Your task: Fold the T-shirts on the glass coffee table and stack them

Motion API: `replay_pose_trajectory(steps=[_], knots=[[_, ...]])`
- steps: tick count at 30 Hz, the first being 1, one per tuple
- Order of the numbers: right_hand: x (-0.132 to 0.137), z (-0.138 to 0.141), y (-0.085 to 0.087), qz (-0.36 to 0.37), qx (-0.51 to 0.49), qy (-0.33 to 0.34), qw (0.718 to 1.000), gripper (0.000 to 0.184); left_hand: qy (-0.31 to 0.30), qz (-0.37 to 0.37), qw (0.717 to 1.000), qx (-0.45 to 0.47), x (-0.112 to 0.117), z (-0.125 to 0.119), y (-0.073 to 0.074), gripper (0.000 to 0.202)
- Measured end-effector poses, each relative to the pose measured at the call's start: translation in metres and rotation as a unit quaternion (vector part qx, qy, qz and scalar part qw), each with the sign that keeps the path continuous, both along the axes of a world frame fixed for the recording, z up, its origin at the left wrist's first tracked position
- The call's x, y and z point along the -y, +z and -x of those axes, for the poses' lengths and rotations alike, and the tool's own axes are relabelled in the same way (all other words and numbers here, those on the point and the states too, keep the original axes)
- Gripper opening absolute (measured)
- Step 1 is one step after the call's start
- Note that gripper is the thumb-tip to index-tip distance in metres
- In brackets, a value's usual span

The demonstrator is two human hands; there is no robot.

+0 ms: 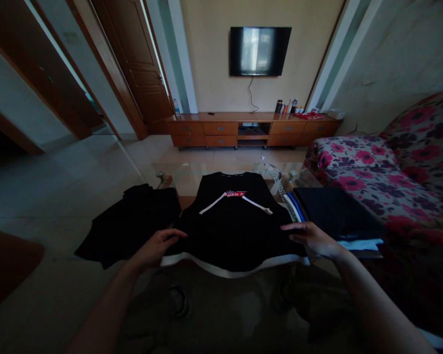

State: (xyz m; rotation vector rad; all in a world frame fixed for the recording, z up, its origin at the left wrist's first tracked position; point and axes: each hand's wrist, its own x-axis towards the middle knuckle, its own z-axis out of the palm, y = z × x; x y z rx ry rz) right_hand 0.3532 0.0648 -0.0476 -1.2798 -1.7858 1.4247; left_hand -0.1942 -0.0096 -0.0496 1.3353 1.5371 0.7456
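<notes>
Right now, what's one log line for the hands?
left hand: at black shirt left edge | right hand: flat on right edge | black shirt: spread on glass table | beside: dark garment, folded pile

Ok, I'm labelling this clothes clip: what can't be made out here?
Head view only.
- Black top: chest print too small to read.
- Left hand, right hand: grip on the top unclear in dim light.
- Clothes stack: lower pieces covered by the dark piece above.
- Cabinet bottles: too small.
</notes>
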Motion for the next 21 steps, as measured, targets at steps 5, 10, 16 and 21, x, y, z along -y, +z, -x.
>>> replay_pose_trajectory(steps=[5, 10, 16, 21], knots=[[-0.006, -0.006, -0.009, -0.049, 0.068, -0.021, 0.996, 0.032, -0.005, -0.017, 1.0, 0.001, -0.001, 0.001, 0.001, 0.049], [-0.006, -0.005, -0.006, -0.05, 0.06, -0.072, 0.994, 0.04, -0.022, -0.036, 0.998, -0.054, 0.0, 0.002, -0.001, 0.031], [-0.004, -0.003, 0.003, 0.012, -0.093, -0.186, 0.978, 0.029, 0.084, 0.0, 0.992, 0.098, -0.001, 0.005, 0.001, 0.028], [-0.002, -0.002, 0.014, 0.074, -0.225, -0.184, 0.954, 0.048, 0.112, 0.008, 0.965, 0.238, 0.0, 0.013, 0.004, 0.054]])
